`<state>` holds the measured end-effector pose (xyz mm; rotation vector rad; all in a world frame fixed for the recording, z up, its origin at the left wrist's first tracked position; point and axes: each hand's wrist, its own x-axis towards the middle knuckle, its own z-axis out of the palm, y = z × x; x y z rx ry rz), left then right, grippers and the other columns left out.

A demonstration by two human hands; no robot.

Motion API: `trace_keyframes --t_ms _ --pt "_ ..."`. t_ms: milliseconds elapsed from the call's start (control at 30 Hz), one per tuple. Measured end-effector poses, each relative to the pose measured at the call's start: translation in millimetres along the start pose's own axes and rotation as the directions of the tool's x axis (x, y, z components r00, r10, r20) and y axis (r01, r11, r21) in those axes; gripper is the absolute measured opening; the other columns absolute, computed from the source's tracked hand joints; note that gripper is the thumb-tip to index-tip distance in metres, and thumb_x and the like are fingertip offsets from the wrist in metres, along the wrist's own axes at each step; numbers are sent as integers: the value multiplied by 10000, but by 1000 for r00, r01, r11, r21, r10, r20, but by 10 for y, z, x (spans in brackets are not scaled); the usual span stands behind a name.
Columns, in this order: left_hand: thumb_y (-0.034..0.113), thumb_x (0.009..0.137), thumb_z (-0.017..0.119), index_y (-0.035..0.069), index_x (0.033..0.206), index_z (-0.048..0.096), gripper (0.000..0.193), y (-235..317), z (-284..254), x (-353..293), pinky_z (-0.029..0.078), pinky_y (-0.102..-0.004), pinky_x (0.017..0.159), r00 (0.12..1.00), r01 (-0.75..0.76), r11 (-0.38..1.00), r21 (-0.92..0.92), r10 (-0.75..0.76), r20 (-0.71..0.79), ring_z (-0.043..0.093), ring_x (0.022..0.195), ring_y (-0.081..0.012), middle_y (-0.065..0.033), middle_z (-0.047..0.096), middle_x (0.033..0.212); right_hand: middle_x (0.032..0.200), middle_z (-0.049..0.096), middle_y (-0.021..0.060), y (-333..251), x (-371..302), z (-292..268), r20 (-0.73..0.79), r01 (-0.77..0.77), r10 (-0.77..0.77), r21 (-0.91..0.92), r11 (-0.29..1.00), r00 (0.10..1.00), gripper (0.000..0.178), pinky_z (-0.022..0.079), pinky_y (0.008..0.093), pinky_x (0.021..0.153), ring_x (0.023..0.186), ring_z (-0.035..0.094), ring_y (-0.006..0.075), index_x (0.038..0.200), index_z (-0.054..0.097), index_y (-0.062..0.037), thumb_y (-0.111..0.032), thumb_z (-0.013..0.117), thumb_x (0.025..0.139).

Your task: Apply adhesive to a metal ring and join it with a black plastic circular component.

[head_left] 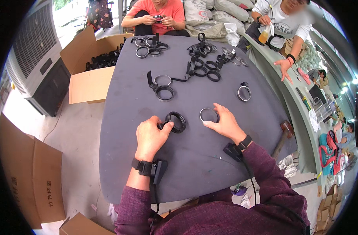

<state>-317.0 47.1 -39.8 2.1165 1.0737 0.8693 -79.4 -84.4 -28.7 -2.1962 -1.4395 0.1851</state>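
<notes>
A black ring-shaped part [180, 122] is pinched in my left hand [151, 135], its thumb lying along the ring's near edge. To the right, my right hand [227, 123] has its thumb and fingers around a thin silver ring [201, 117]. The two rings are apart, over the near half of the grey table [124, 164]. Just beyond my left hand lie a black ring with an upright arm [164, 93] and a silver-rimmed ring [162, 80]. A single silver-faced ring with a black tab [244, 93] rests farther right.
Several black rings with brackets [206, 70] cluster at the table's far side. A mallet [284, 135] lies at the right edge. At left stands an open carton [89, 84] of black parts. Across the table, one person [159, 15] handles a part; another [282, 23] reaches over a side bench.
</notes>
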Motion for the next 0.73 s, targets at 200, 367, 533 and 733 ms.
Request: trace_keyframes --t_ms 200,367,533,733 --pt "346 735 712 -30 578 555 437 19 -14 0 442 -419 552 988 80 997 22 -82 130 580 556 -333 -179 564 555 1168 554 226 -296 88 94 64 -84 111 -328 941 992 784 430 430 937 1118 514 364 1270 462 71 -383 732 691" --pt "290 774 683 -40 668 587 360 -32 -49 13 420 -393 547 972 74 993 -96 -51 229 539 552 -285 -167 548 570 1210 532 206 -283 121 27 112 180 -165 -135 974 980 768 424 423 953 1151 494 354 1291 445 37 -254 747 648" --pt "206 851 604 -41 785 606 256 -106 -49 23 406 -371 578 953 -13 984 -177 66 297 521 592 -251 -163 549 631 1288 478 174 -532 227 -95 267 552 -556 97 828 787 750 410 404 993 1192 472 342 1307 446 -26 -84 728 615" --pt "252 833 610 -19 749 617 283 -103 -58 50 448 -439 632 955 25 991 -133 16 297 601 665 -360 -207 605 688 1308 465 158 -670 342 22 404 535 -594 261 804 696 749 412 409 998 1223 453 330 1320 448 -62 -69 721 622"
